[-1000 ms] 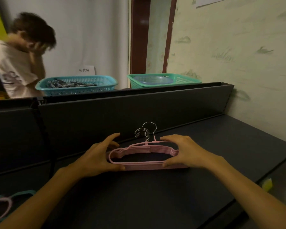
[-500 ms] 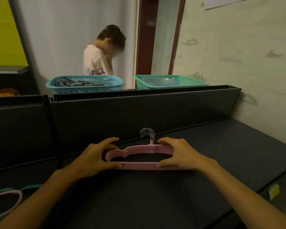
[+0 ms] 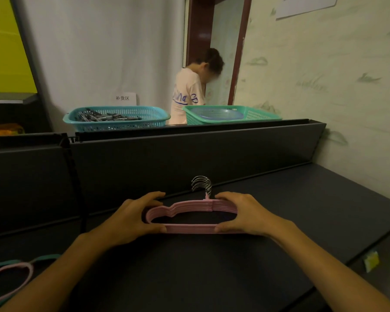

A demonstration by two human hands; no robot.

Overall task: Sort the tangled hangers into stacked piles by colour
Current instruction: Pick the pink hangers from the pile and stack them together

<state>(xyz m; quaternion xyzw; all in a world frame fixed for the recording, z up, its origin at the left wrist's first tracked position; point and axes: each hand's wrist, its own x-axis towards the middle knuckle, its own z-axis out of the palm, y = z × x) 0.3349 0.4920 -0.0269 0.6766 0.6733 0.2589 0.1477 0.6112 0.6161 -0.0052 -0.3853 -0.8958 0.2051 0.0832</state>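
Note:
A stack of several pink hangers [image 3: 190, 229] lies flat on the dark table [image 3: 212, 271], their metal hooks [image 3: 202, 185] bunched together and pointing toward the back panel. My left hand [image 3: 131, 218] grips the stack's left end, thumb under and fingers over. My right hand [image 3: 243, 213] grips the right end the same way. At the far left edge lie more tangled hangers, one pink [image 3: 11, 274] and some teal [image 3: 43, 258], partly cut off by the frame.
A dark upright panel [image 3: 189, 154] backs the table. Behind it stand a blue basket [image 3: 117, 119] with dark items and a green basket [image 3: 232, 113]. A person in a pale shirt [image 3: 189, 91] stands by the doorway. The wall closes the right side.
Both hands have pressed the pink stack into closer alignment, its hooks now bunched tighter. The person in the background has walked from the left to the doorway. My view has tilted up.

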